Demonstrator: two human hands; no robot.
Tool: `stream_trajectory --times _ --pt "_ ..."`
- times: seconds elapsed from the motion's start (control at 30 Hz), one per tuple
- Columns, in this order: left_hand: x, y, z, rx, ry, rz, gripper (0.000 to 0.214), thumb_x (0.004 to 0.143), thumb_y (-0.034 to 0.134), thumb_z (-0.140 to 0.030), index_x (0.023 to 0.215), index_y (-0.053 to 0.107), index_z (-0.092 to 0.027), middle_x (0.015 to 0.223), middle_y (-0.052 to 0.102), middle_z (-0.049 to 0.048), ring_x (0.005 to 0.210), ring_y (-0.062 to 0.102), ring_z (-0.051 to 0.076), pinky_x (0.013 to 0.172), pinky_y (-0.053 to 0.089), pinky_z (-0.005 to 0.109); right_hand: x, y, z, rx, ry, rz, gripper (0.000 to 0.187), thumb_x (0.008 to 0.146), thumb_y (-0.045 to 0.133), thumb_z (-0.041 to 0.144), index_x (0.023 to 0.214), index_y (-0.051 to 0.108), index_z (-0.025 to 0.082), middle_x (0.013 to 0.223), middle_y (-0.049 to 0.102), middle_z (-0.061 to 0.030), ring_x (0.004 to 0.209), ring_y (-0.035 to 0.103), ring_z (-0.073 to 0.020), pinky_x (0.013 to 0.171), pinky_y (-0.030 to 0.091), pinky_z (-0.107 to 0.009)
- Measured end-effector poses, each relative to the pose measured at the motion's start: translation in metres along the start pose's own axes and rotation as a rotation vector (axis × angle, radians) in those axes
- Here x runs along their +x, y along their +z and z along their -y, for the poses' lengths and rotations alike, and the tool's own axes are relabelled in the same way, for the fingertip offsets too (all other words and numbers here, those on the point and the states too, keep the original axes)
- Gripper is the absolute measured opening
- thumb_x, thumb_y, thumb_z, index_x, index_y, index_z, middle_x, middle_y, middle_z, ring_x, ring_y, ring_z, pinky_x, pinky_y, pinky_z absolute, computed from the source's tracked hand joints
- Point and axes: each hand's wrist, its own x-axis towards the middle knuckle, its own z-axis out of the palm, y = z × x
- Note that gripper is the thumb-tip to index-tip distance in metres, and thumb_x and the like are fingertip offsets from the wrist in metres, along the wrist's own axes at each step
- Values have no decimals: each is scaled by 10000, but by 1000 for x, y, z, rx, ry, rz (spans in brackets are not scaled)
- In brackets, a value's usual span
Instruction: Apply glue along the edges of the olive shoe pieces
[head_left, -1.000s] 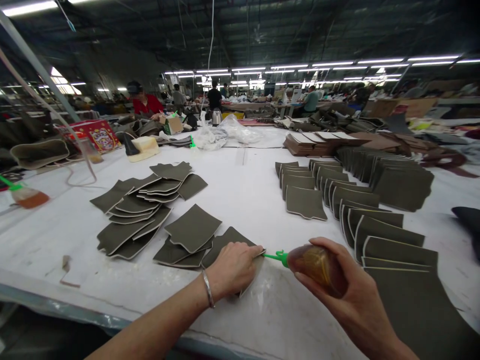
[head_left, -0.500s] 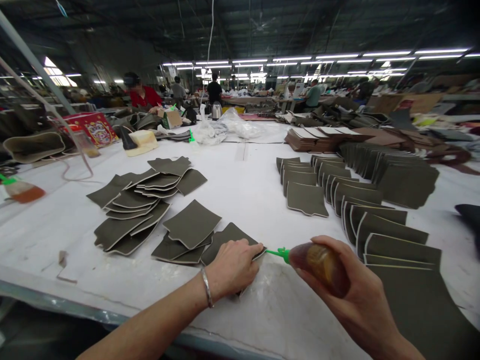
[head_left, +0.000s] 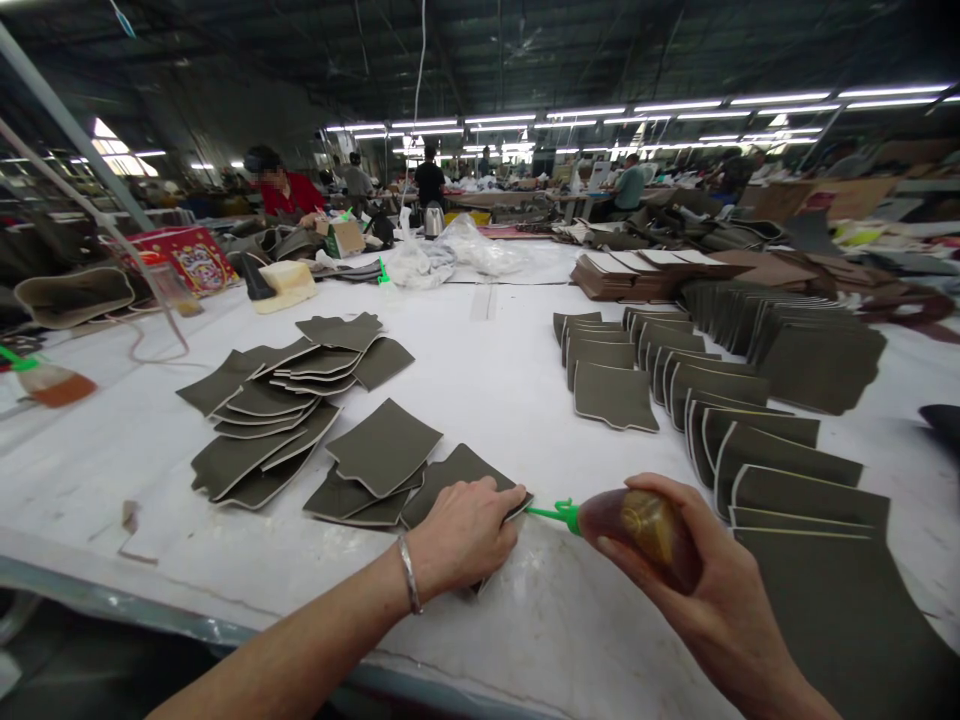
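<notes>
My left hand [head_left: 465, 535] rests curled on a dark olive cut piece [head_left: 459, 476] at the near edge of the white table [head_left: 495, 390], pinching its right edge. My right hand [head_left: 694, 580] grips a brown glue bottle [head_left: 637, 525] with a green nozzle [head_left: 551, 514]. The nozzle tip points left and touches the edge of that piece beside my left fingers. A loose pile of the same olive pieces [head_left: 277, 405] lies to the left. Overlapping rows of pieces with pale edges [head_left: 720, 420] lie to the right.
Another glue bottle [head_left: 45, 385] lies at the far left. Stacks of brown pieces [head_left: 645, 275], plastic bags [head_left: 450, 262], a red box [head_left: 184, 260] and a kettle [head_left: 433, 222] stand at the table's far side. A person in red [head_left: 285, 195] and other people work behind.
Both hands hold almost the same place; the nozzle stays at the piece's edge. The view has shifted slightly.
</notes>
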Motion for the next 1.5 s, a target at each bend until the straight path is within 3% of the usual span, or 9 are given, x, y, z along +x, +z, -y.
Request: stream_trajectory --times 0.1,0.27,0.43,0.6,0.73,0.87,1.17,1.33,1.5 --pt "-1 -2 -1 -3 -7 16 446 890 397 -263 1311 531 -323 930 644 59 814 655 260 735 508 372 0 -1 0 44 46 36 378 865 674 428 1167 513 268 1086 591 -12 915 602 -202 798 473 -287" --pt "-2 -4 0 -3 -14 42 477 886 401 -246 1347 503 -319 961 642 62 827 655 255 744 501 362 -1 0 -5 58 87 -21 398 842 700 446 1159 525 281 1114 579 3 944 595 -194 822 463 -265" --pt "-1 -6 1 -18 2 58 497 887 394 -246 1372 479 -317 965 645 64 830 658 262 742 503 367 -8 0 -6 114 113 123 411 865 672 459 1192 492 285 1060 605 4 861 623 -174 715 503 -217" --pt "-2 -6 3 -10 7 60 516 886 380 -242 1393 455 -300 967 641 70 837 657 271 745 505 380 -11 1 -4 135 155 53 406 835 695 471 1149 531 272 996 611 5 813 624 -174 726 502 -224" --pt "-3 -6 4 -13 22 58 530 883 383 -236 1408 439 -287 985 641 71 849 657 264 748 504 369 -16 4 4 253 241 127 444 830 683 490 1178 513 272 973 616 9 808 624 -186 709 497 -240" --pt "-4 -6 4 -11 27 56 529 897 360 -241 1422 421 -268 988 638 76 854 655 261 745 504 366 -18 6 7 226 235 66 422 815 697 480 1143 537 268 954 615 10 786 613 -184 706 486 -242" --pt "-4 -4 4 -6 16 65 551 890 377 -236 1440 389 -263 1025 633 74 889 650 254 779 501 355 -27 12 23 319 340 68 437 806 682 478 1148 526 257 945 605 9 797 593 -194 728 464 -253" --pt "-5 -2 5 -16 27 50 556 884 388 -247 1440 394 -242 1041 629 82 901 650 265 785 505 368 -30 12 17 363 323 165 434 814 683 475 1154 519 262 964 607 9 815 603 -187 718 474 -231" --pt "-5 -2 4 -16 21 59 554 893 383 -248 1447 379 -240 1051 619 81 919 642 257 801 500 358 -34 14 17 340 337 82 442 806 691 476 1151 521 259 934 606 12 786 596 -185 709 472 -234"
